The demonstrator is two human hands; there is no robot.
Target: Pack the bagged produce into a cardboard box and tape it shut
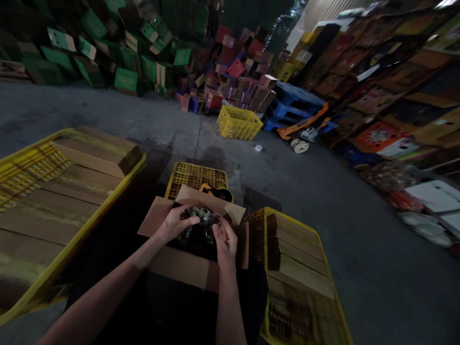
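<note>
An open cardboard box [183, 263] with its flaps spread sits in front of me. Over its opening, my left hand [176, 225] and my right hand [225, 238] hold a mottled dark green and black item in shiny clear plastic [201, 214] between them. Fingers and thumb of each hand are closed on its two ends; its exact kind cannot be made out. Below it, the inside of the box is dark, with glints of plastic. Just behind the box, an orange and black tool [216, 191], which looks like a tape dispenser, lies on an upturned yellow crate [194, 173].
Yellow crates with closed cardboard boxes stand at left [131, 173] and right [325, 254]. Farther off are another yellow crate [239, 123], blue pallets [293, 103], an orange pallet jack [304, 123] and a white roll [258, 148] on the floor. Piled cartons line the back and right.
</note>
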